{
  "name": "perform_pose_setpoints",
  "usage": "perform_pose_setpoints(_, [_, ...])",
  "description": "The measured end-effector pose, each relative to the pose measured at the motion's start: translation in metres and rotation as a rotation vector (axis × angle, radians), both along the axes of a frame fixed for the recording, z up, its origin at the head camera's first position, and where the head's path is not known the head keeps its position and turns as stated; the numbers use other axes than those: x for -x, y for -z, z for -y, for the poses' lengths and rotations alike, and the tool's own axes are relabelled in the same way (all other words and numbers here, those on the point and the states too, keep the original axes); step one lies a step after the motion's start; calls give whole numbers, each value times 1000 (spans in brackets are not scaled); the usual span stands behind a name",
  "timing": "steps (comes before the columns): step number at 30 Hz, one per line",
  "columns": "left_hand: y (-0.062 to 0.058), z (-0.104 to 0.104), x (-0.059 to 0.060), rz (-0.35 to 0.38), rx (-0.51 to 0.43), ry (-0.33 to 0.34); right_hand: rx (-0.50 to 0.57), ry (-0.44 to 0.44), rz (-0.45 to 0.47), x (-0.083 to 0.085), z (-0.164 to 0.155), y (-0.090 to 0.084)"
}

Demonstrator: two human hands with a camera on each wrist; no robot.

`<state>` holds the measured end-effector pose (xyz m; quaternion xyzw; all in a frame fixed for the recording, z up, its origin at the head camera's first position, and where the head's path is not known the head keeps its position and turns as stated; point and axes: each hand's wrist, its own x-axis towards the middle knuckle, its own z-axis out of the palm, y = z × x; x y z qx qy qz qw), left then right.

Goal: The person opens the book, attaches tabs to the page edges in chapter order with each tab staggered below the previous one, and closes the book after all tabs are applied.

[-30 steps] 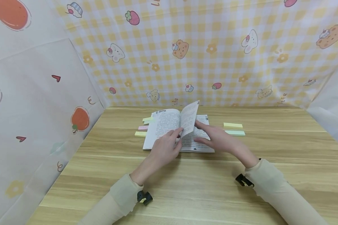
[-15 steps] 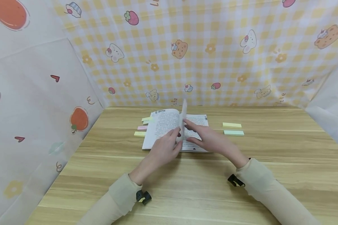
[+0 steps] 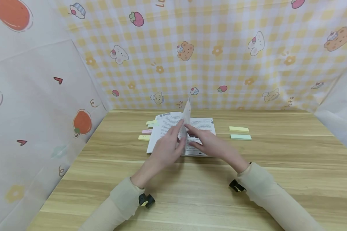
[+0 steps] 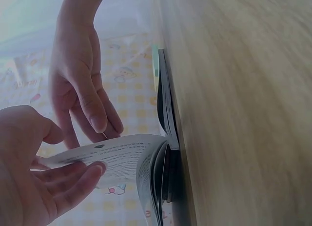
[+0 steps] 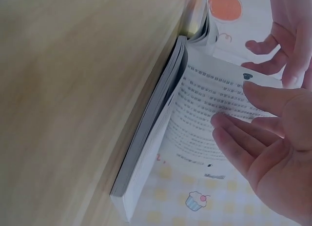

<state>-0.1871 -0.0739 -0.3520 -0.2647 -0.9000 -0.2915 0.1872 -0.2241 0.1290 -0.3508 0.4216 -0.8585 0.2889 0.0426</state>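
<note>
One paperback book with white printed pages (image 3: 168, 125) is laid spread on the pale wood-grain table (image 3: 196, 200), before a yellow-and-white checked cloth with cartoon prints (image 3: 228, 64). In the head view its raised white leaf (image 3: 187, 111) is seen nearly edge-on between two bare hands. In the right wrist view a broad face of that leaf, with lines of print, is shown, along with the thick page block beneath; in the left wrist view the opposite face and fanned, curved pages near the spine are revealed.

The left hand (image 3: 166, 149) is held at the leaf's left side, its fingers loosely bent and its thumb apart from them; a firm grip cannot be made out. The right hand (image 3: 209, 142) is held at the other side, fingers extended, thumb spread away, with nothing grasped; whether the leaf is pressed cannot be told.

Six paper strips are counted. At the book's left edge are four: an upper yellow strip (image 3: 151, 122), a pale green strip (image 3: 150, 125), a pink strip (image 3: 146, 131) and a lower yellow strip (image 3: 144, 138). To the book's right two are laid apart: a yellow strip (image 3: 238, 129) and a mint-green strip (image 3: 241, 137). Two beige sleeves (image 3: 124, 202) are seen, with two small black devices (image 3: 146, 201) at the cuffs.
</note>
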Motion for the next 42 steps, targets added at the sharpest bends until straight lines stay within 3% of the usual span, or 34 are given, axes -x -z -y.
perform_pose_setpoints(14, [-7, 8, 4, -103, -17, -171, -83, 3, 69, -3, 11, 2])
perform_pose_setpoints(21, [-5, 14, 9, -140, 9, -209, -126, 3, 48, -3, 19, 4])
perform_pose_setpoints(30, [-15, 27, 11, -2, 85, -285, -143, -1, 64, -5, 25, 5])
perform_pose_setpoints(42, [-11, 33, 16, 181, 170, -361, -176, -45, 73, -5, 28, 6])
